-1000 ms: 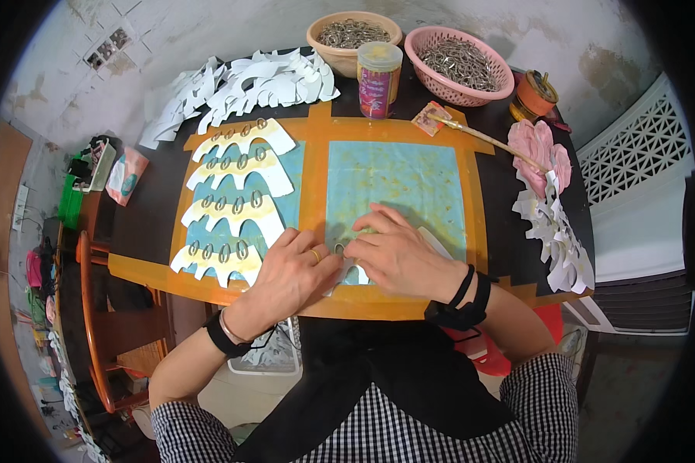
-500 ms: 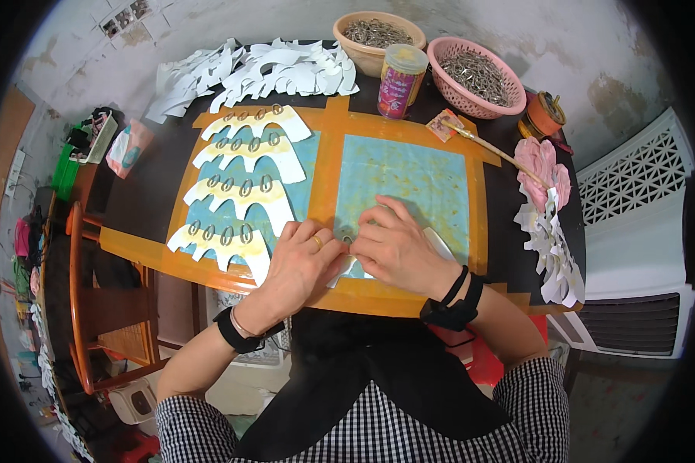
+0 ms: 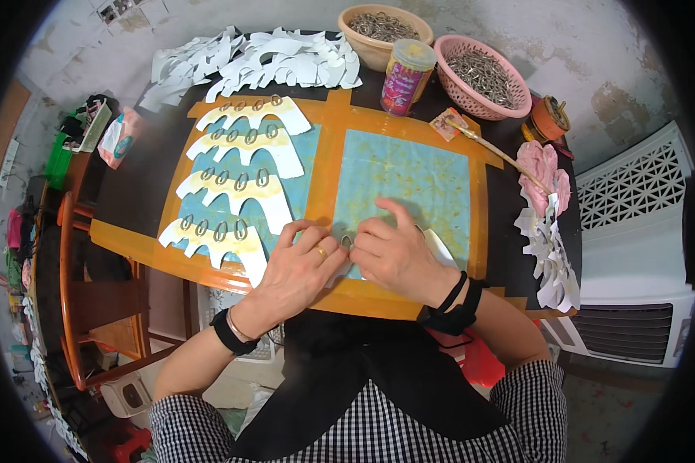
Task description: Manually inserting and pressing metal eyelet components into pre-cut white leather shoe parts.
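My left hand (image 3: 309,258) and my right hand (image 3: 394,251) meet at the near edge of the right blue panel (image 3: 409,166). Their fingertips are closed around a white scalloped cut-out piece (image 3: 440,248), mostly hidden under my fingers. One oval metal ring (image 3: 346,241) stands between the fingertips. My right index finger is raised off the work. On the left blue panel lie several similar scalloped pieces (image 3: 243,185), yellowish along the upper edge, each bearing a row of oval metal rings (image 3: 240,229).
White cut-outs (image 3: 286,62) are heaped at the back left. A beige basin (image 3: 347,42) and a pink basket (image 3: 449,77) hold metal rings, near a purple-labelled jar (image 3: 401,81). A brush (image 3: 494,147), pink cloth (image 3: 544,166) and more cut-outs (image 3: 552,255) lie right.
My view has shifted slightly. Both hands stay together at the same piece, and the metal ring between the fingertips now shows more clearly.
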A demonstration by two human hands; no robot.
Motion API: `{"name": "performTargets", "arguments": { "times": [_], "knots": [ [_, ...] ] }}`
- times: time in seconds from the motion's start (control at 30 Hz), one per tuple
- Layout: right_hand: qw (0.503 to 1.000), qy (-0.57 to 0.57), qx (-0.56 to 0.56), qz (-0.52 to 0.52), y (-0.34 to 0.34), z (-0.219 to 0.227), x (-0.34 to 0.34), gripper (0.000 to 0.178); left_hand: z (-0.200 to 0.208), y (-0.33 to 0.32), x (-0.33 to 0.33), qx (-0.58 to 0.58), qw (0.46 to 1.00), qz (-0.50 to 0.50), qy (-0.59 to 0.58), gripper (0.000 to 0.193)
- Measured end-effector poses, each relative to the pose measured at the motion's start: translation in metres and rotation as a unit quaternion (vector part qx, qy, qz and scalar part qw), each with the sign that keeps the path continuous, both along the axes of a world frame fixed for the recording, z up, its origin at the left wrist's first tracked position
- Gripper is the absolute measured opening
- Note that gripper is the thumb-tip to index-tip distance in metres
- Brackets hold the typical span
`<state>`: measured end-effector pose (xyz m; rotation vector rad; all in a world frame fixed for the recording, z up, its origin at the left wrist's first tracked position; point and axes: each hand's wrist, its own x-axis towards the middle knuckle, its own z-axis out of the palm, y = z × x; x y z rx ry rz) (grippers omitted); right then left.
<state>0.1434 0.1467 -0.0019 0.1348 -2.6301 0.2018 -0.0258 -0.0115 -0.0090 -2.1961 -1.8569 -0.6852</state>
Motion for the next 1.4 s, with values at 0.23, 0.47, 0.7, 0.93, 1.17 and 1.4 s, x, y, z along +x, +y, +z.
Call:
{"name": "performTargets", "arguments": {
  "times": [0.23, 0.47, 0.7, 0.93, 1.17, 1.4],
  "knots": [
    [1.000, -0.006, 0.008, 0.008, -0.003, 0.004, 0.001, 0.008, 0.000, -0.001, -0.012, -0.025, 0.999, -0.043, 0.021, 0.043],
    [0.999, -0.038, 0.009, -0.004, -0.005, 0.007, 0.013, 0.006, 0.002, -0.015, -0.008, -0.019, 0.998, -0.039, 0.034, 0.034],
    [0.997, -0.075, -0.010, -0.011, -0.007, 0.021, 0.026, 0.027, 0.008, -0.026, 0.002, -0.062, 0.998, -0.016, 0.001, 0.053],
    [0.996, -0.088, -0.009, 0.006, -0.009, 0.019, 0.028, 0.031, 0.000, -0.030, 0.010, -0.069, 0.998, -0.010, 0.002, 0.065],
    [0.994, -0.114, 0.000, -0.006, -0.009, 0.018, 0.028, 0.032, -0.011, -0.037, 0.016, -0.063, 0.998, 0.018, 0.000, 0.075],
    [0.993, -0.110, -0.041, -0.001, -0.007, 0.017, 0.026, 0.027, -0.013, -0.035, 0.016, -0.052, 0.998, 0.028, -0.012, 0.079]
  ]
}}
